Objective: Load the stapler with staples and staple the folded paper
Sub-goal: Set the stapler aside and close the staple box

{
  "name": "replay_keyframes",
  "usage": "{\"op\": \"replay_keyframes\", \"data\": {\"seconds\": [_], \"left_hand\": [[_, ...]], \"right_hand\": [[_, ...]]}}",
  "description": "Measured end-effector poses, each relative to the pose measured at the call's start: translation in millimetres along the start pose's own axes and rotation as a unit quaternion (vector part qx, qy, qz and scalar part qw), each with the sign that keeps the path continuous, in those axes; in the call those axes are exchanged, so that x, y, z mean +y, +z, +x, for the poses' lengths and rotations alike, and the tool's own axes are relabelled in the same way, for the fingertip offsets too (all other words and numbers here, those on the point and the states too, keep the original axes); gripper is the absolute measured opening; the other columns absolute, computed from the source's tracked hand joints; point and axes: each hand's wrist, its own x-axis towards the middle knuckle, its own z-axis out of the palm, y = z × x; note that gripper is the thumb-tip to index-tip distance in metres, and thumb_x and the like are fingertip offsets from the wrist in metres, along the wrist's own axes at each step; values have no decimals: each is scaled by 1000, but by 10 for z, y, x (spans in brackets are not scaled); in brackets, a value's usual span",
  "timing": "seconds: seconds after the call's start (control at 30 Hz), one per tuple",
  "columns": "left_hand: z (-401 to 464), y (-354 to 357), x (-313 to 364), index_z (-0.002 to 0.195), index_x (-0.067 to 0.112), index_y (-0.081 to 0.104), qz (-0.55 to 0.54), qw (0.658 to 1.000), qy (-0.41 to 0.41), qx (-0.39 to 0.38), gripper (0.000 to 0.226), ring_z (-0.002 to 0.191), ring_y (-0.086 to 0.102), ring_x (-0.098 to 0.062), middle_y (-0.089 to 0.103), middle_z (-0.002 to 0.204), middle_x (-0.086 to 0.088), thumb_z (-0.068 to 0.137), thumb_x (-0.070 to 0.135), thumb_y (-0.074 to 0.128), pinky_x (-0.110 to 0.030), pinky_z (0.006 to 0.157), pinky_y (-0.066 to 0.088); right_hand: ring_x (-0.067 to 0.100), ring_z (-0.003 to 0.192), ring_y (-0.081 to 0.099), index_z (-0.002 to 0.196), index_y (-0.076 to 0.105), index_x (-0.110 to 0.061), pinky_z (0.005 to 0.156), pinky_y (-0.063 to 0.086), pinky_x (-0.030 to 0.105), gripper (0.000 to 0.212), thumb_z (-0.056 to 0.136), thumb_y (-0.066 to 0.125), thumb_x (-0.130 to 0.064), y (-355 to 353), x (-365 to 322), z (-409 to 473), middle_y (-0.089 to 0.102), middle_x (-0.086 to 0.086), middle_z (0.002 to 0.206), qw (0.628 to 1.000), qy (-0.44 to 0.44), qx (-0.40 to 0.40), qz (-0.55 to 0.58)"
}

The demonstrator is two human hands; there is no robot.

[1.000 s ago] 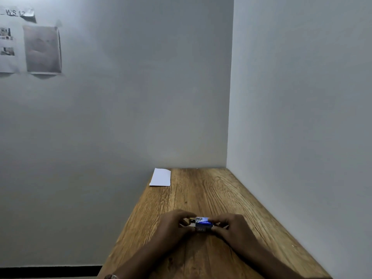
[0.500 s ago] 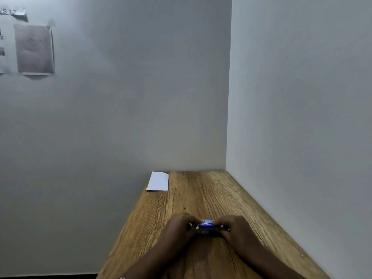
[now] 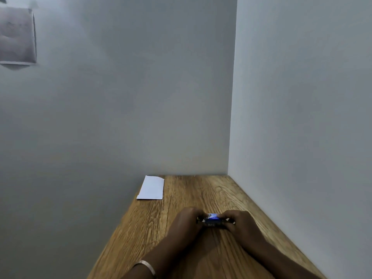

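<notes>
My left hand (image 3: 185,222) and my right hand (image 3: 239,224) meet over the wooden table (image 3: 203,194), both gripping a small dark stapler with a blue top (image 3: 213,219) by its ends. The stapler sits low, at or just above the tabletop. My fingers hide most of it, so I cannot tell whether it is open or whether staples are inside. A folded white paper (image 3: 152,188) lies flat at the far left corner of the table, well beyond my hands.
The table runs into a corner, with a grey wall along its right edge and another behind it. Its left edge drops off open. A sheet (image 3: 17,35) is taped high on the left wall. A thin bangle (image 3: 146,265) circles my left wrist.
Both hands have stayed closed around the stapler, with small finger shifts at its ends. The view has drifted slightly to the right and downward.
</notes>
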Motion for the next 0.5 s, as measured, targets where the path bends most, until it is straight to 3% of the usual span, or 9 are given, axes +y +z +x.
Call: {"op": "replay_keyframes", "data": {"seconds": [0.33,0.5], "left_hand": [[875,349,-440,120,24,68,-5,1000,-14,4,28,96,63,-6,70,114,4,92,25,64,-23,85,54],[1372,531,-710,119,23,69,-2,999,-27,19,28,90,59,-5,71,112,2,92,22,65,-18,76,49]], "right_hand": [[6,92,66,108,76,-25,79,47,15,21,88,71,-19,332,438,935,77,-5,102,1000,10,17,-7],[10,94,66,110,75,-26,78,47,19,22,89,70,-19,566,677,1457,75,-4,105,999,20,35,-32]]}}
